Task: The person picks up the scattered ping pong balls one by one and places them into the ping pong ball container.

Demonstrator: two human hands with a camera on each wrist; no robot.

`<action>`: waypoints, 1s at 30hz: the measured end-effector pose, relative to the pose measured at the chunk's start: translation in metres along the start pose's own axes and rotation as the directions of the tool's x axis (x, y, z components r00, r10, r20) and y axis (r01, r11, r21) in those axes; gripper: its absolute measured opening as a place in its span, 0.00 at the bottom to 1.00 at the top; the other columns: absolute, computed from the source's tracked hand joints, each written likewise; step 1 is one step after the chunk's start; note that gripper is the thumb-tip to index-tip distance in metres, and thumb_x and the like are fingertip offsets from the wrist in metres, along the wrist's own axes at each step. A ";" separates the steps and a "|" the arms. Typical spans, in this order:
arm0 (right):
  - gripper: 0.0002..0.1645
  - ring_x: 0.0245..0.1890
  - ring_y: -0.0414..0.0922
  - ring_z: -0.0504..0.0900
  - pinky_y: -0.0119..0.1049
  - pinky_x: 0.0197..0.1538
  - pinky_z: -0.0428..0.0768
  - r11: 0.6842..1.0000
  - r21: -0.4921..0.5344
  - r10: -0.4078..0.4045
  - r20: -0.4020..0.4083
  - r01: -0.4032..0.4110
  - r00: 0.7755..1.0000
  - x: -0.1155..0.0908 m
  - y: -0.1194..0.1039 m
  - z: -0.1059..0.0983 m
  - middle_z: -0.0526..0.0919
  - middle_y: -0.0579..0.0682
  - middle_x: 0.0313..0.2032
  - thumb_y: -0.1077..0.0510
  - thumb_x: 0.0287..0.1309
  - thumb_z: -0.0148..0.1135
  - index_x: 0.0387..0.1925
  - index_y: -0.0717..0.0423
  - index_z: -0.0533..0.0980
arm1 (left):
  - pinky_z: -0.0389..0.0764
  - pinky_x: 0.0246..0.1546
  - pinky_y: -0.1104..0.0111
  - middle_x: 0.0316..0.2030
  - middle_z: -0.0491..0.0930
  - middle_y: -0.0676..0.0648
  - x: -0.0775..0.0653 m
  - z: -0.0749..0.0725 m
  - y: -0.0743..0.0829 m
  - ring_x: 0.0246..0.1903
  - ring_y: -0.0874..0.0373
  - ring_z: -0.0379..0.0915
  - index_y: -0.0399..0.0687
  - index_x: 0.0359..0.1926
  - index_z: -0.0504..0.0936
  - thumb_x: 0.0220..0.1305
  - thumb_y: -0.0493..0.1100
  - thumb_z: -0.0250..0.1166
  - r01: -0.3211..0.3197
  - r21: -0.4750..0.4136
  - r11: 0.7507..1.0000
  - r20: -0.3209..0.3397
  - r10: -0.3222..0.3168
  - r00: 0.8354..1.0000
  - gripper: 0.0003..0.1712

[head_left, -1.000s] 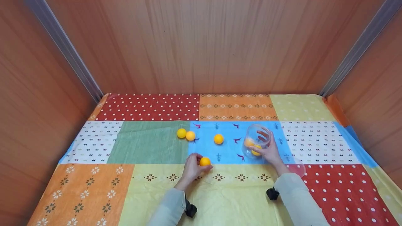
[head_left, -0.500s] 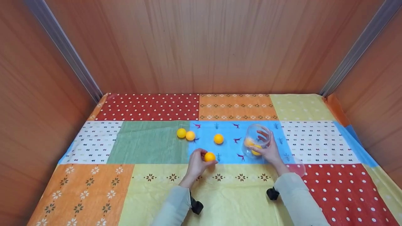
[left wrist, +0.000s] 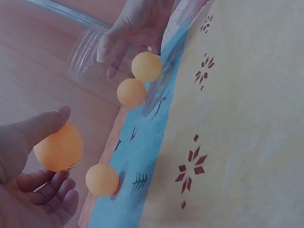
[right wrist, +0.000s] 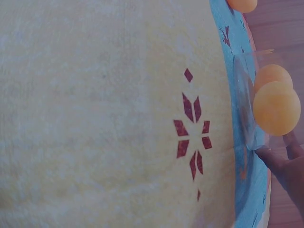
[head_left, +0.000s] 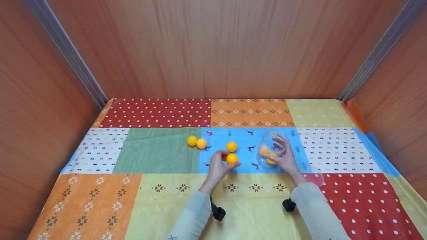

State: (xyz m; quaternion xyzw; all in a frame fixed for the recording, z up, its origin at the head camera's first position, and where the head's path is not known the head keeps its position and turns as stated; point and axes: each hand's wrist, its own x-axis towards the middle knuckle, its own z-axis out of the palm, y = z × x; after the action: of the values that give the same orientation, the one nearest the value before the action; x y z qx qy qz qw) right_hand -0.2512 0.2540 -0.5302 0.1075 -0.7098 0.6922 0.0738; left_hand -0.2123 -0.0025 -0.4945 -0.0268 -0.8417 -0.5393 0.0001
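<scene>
Between thumb and fingers, my left hand (head_left: 218, 168) pinches an orange ping-pong ball (head_left: 232, 159); small dark print shows on the ball (left wrist: 59, 148) in the left wrist view. My right hand (head_left: 286, 160) grips a clear plastic jar (head_left: 272, 137) from its right side. The jar stands on the blue patch, its open mouth facing up and a little toward me. Two orange balls lie inside; one ball (right wrist: 277, 109) shows large in the right wrist view. Another loose ball (head_left: 231, 146) rests on the cloth just beyond the held one.
A yellow ball (head_left: 191, 140) and a paler orange ball (head_left: 201, 143) sit side by side, left of the jar. A clear round lid (head_left: 314, 177) lies near my right wrist. Patchwork cloth (head_left: 160, 150) covers the table, with wood-grain panels (head_left: 213, 50) on three sides.
My left hand has moved right and away from me, carrying the ping-pong ball toward the jar. The right hand and jar have stayed in place.
</scene>
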 end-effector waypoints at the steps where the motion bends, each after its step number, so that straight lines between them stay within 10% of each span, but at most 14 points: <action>1: 0.52 0.58 0.64 0.55 0.53 0.59 0.55 1.000 -0.002 0.002 0.000 -0.002 1.000 0.000 0.000 0.000 0.56 0.71 0.58 0.73 0.36 0.68 0.62 0.61 0.50 | 0.68 0.35 0.67 0.33 0.71 0.48 0.001 0.001 0.002 0.36 0.47 0.67 0.41 0.38 0.72 0.42 0.50 0.72 -0.007 -0.005 1.000 -0.003 0.007 1.000 0.26; 30: 0.50 0.58 0.64 0.56 0.58 0.58 0.54 0.999 -0.043 0.018 -0.007 -0.018 1.000 0.000 -0.002 0.002 0.57 0.68 0.59 0.67 0.39 0.69 0.62 0.56 0.51 | 0.71 0.31 0.76 0.36 0.71 0.50 0.030 0.042 0.063 0.35 0.58 0.68 0.41 0.43 0.74 0.45 0.45 0.70 -0.233 -0.074 0.970 -0.099 0.225 0.969 0.24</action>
State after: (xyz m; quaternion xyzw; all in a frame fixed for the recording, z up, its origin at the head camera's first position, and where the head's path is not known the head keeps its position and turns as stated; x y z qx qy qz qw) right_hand -0.2502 0.2524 -0.5285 0.0971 -0.7251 0.6779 0.0722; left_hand -0.2381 0.0629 -0.4535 -0.0996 -0.8085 -0.5714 0.0992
